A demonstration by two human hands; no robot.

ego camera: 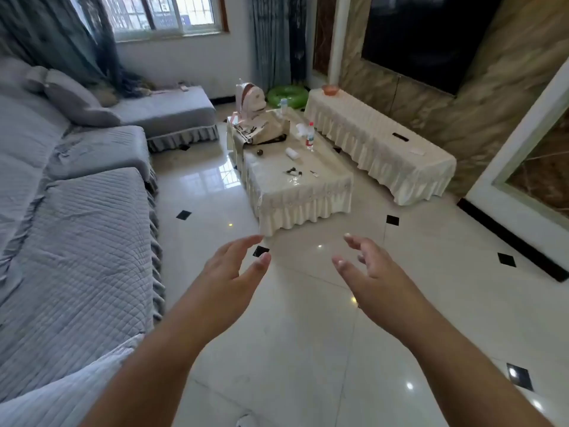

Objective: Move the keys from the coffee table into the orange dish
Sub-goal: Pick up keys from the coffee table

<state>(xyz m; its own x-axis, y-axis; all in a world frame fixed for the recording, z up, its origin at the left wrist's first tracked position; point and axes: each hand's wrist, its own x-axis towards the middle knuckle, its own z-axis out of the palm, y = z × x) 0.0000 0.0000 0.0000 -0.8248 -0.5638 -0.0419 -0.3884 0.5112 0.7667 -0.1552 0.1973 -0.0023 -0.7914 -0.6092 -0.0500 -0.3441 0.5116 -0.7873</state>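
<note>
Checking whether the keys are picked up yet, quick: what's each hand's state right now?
Left hand: open, holding nothing.
Right hand: open, holding nothing.

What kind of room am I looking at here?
Most likely a home living room. A long grey sofa lines one side, a cloth-covered coffee table with small clutter stands in the middle, and a large dark screen, probably a television, hangs opposite the sofa.

I read no legible text, brand, number or sign; the red label on the bottle (310, 137) standing on the surface (326, 183) is too small and blurred to resolve.
</note>
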